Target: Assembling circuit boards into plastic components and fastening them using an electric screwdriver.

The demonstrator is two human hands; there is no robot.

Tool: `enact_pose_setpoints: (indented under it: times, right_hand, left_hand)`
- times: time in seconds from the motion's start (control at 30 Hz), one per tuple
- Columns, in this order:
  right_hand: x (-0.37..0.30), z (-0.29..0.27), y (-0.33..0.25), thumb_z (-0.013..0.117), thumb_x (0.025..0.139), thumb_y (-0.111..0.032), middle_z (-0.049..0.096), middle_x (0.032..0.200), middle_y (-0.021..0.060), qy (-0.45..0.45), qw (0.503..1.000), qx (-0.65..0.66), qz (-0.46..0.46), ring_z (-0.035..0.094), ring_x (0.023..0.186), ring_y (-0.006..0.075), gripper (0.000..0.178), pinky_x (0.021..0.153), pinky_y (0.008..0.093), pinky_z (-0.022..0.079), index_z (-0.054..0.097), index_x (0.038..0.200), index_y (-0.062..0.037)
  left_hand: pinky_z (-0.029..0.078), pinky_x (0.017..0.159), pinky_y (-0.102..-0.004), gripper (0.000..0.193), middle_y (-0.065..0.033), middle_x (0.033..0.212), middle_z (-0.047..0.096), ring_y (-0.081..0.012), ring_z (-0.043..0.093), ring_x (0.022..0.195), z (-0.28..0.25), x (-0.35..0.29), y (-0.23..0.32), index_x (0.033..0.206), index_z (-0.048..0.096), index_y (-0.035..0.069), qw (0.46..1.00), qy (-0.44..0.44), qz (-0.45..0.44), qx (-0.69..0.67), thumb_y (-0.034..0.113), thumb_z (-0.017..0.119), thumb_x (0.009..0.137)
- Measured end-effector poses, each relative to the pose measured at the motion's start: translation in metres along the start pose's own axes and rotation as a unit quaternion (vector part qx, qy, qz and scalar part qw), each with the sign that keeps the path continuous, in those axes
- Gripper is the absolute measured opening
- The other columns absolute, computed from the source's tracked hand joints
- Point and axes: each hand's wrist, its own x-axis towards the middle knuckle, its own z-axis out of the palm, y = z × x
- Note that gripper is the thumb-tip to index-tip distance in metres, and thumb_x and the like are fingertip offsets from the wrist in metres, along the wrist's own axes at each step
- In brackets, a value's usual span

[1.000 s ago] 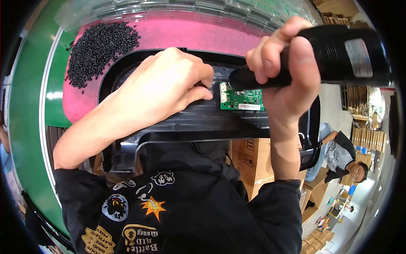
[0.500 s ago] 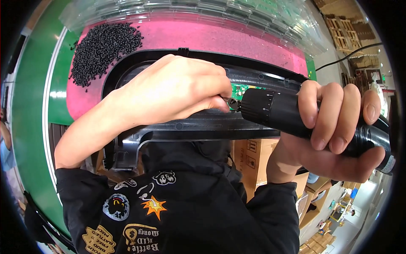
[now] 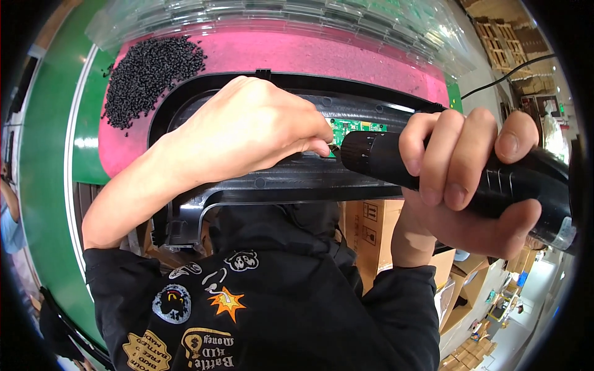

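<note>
My right hand [image 3: 464, 176] is wrapped round a black electric screwdriver [image 3: 374, 153], held nearly level with its front end pointing left. Its tip is at the fingertips of my left hand [image 3: 260, 130], which are pinched together; what they hold, if anything, is hidden. Below the fingers and the screwdriver's nose, a green circuit board [image 3: 362, 125] shows in part. The board lies inside a long black plastic housing [image 3: 272, 181] with a raised rim, and my left hand and forearm cover much of the housing's left half.
A heap of small black screws [image 3: 145, 74] lies on the pink mat [image 3: 247, 52] at the far left. Clear plastic trays [image 3: 297, 21] are stacked along the back. Cardboard boxes [image 3: 371, 238] stand below the near edge. A black cable [image 3: 507, 75] runs at the upper right.
My right hand has brought the screwdriver a little to the left. The left fingertips have drawn slightly left, and more of the green board shows.
</note>
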Motion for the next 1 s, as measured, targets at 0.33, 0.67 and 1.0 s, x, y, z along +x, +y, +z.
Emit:
enact_pose_setpoints:
  times: [0.33,0.67,1.0]
  right_hand:
    - [-0.006,-0.002,0.006,0.058,0.088,-0.042,0.048,0.064,-0.0005,0.051,0.998,-0.036,0.03,0.043,0.049,0.0109,0.04,0.054,0.03,0.037,0.045,0.106,-0.008]
    - [-0.008,0.014,0.009,0.057,0.09,-0.043,0.047,0.062,0.0007,0.127,0.982,-0.106,0.089,0.042,0.049,0.0118,0.041,0.053,0.0304,0.037,0.043,0.104,-0.0075]
    - [-0.006,0.022,0.01,0.057,0.09,-0.044,0.047,0.062,0.0008,0.14,0.975,-0.137,0.107,0.043,0.048,0.0121,0.043,0.053,0.0307,0.038,0.042,0.105,-0.0071]
  left_hand:
    - [0.046,0.055,-0.0387,0.025,-0.0097,0.066,0.058,-0.0304,0.06,0.063,-0.006,0.0,0.004,0.073,0.059,0.002,0.994,-0.046,-0.082,0.055,0.023,0.07,0.082]
    - [0.047,0.061,-0.04,0.019,-0.0119,0.078,0.059,-0.0328,0.061,0.072,-0.004,0.001,0.002,0.084,0.056,0.001,0.993,-0.039,-0.1,0.041,0.017,0.065,0.086]
    - [0.049,0.063,-0.0394,0.015,-0.0103,0.083,0.062,-0.032,0.062,0.078,-0.004,-0.003,0.0,0.088,0.057,0.002,0.992,-0.072,-0.1,0.016,0.013,0.066,0.083]
